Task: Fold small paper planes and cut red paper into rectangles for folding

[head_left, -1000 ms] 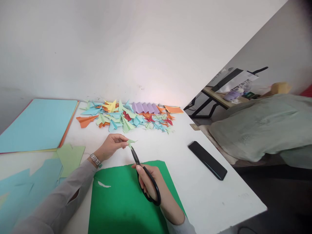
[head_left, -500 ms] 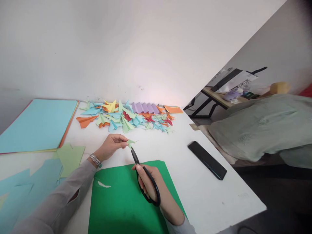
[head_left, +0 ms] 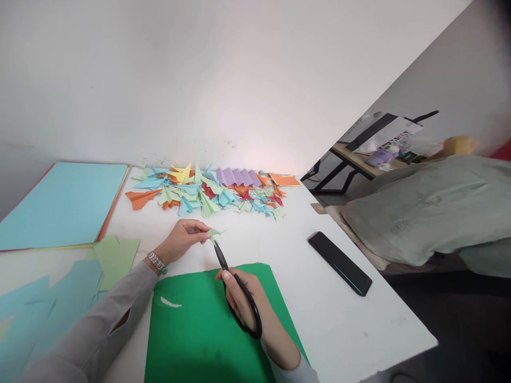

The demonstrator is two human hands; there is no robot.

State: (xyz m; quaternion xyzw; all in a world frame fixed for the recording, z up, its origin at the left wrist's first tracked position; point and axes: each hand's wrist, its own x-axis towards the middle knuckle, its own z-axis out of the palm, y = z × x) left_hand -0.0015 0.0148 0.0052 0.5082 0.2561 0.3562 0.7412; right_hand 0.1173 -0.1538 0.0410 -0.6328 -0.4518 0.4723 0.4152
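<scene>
Between the thumb and fingers of my left hand (head_left: 186,238) is a small piece of folded light green paper (head_left: 214,233), held above the table. My right hand (head_left: 244,298) grips black-handled scissors (head_left: 222,258), with fingers in the loops. The scissor tips meet the lower edge of the green paper, and the blades look nearly closed. Beneath my right hand lies a green sheet (head_left: 191,335) with a thin white mark on it. Beyond my hands, folded paper shapes (head_left: 207,205) in many colours are heaped along the wall.
A stack of coloured paper (head_left: 67,205) lies at the far left, with light green paper (head_left: 115,260) and blue sheets (head_left: 67,303) nearer. A black oblong case (head_left: 339,263) rests at the right. Past the table edge is fabric (head_left: 435,207), with a shelf behind it.
Both hands, the paper and the scissors stay almost in place. The view has shifted very slightly.
</scene>
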